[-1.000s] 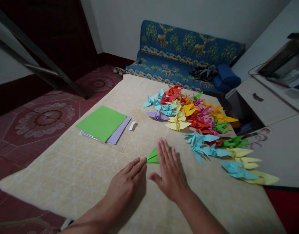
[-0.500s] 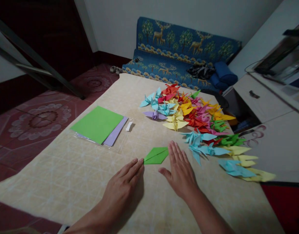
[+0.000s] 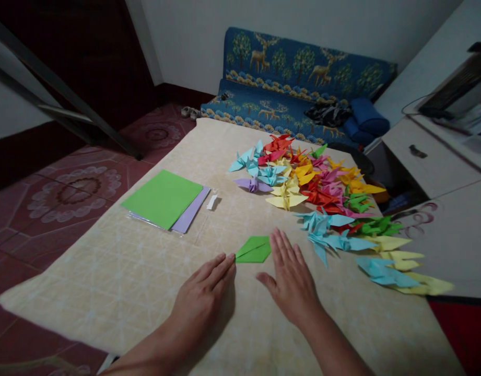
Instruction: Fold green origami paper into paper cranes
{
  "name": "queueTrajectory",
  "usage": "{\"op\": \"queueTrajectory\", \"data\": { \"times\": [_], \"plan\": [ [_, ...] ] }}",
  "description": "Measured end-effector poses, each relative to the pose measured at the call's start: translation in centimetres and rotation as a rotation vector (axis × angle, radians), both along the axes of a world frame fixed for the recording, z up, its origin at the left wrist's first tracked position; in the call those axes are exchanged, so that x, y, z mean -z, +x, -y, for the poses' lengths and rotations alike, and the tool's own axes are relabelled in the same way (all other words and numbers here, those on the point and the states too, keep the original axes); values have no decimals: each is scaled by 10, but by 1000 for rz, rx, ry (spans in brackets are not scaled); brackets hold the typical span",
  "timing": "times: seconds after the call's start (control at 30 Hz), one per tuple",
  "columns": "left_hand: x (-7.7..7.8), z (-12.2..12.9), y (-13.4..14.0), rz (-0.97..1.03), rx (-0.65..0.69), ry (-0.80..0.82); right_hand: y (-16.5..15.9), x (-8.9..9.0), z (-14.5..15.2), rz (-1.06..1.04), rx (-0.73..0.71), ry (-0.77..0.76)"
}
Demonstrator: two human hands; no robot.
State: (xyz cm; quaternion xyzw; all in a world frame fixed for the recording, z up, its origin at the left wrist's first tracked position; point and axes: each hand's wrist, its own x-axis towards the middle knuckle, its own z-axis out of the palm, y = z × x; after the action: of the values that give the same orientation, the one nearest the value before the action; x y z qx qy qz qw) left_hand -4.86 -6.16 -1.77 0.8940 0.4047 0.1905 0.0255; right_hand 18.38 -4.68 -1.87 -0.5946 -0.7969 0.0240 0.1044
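A piece of green origami paper (image 3: 254,249), folded into a flat kite-like shape with a slanting seam, lies on the table in front of me. Its left tip is touched by the fingertips of my left hand (image 3: 203,295), whose fingers are stretched out side by side; the thumb is hidden. At the paper's right edge rests my right hand (image 3: 291,279), flat and open, thumb spread away from the fingers. The right fingertips cover a little of that edge.
Left of centre, a green sheet stack (image 3: 164,198) lies over purple sheets (image 3: 190,211) in clear wrapping, beside a small white slip (image 3: 212,202). Several folded paper cranes (image 3: 287,196) in many colours crowd the right side of the table (image 3: 118,282). Behind stands a blue patterned sofa (image 3: 287,65).
The view has shifted slightly, so the scene sits a little further right. My right hand covers slightly more of the green paper's right edge; my left hand stays at its left tip.
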Motion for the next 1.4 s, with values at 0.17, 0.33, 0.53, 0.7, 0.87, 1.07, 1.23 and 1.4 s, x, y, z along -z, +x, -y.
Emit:
{"op": "queueTrajectory", "data": {
  "times": [0.17, 0.33, 0.53, 0.7, 0.87, 1.07, 1.23, 1.4],
  "plan": [
    [-5, -8, 2, 136, -14, -10, 22, 5, -3, -112, 88, 65],
    [-22, -34, 15, 258, -204, -205, 19, -2, -16, -445, 158, 125],
    [-25, -49, 33, 218, -362, -313, 14, -14, -47, -564, 253, -121],
    [-24, -51, 29, 173, -367, -469, 18, -20, -50, -770, 221, -399],
    [-29, -60, 22, 441, -202, -371, 17, -43, -46, -872, 121, -150],
    [-31, -58, 26, 641, -53, 80, 11, -56, -39, -790, -37, -44],
    [-20, -53, 25, 620, -55, 124, 4, -44, -28, -672, -128, -68],
    [-15, -31, -10, 311, 41, -71, 9, -31, 3, -346, -264, -16]
  ]
}}
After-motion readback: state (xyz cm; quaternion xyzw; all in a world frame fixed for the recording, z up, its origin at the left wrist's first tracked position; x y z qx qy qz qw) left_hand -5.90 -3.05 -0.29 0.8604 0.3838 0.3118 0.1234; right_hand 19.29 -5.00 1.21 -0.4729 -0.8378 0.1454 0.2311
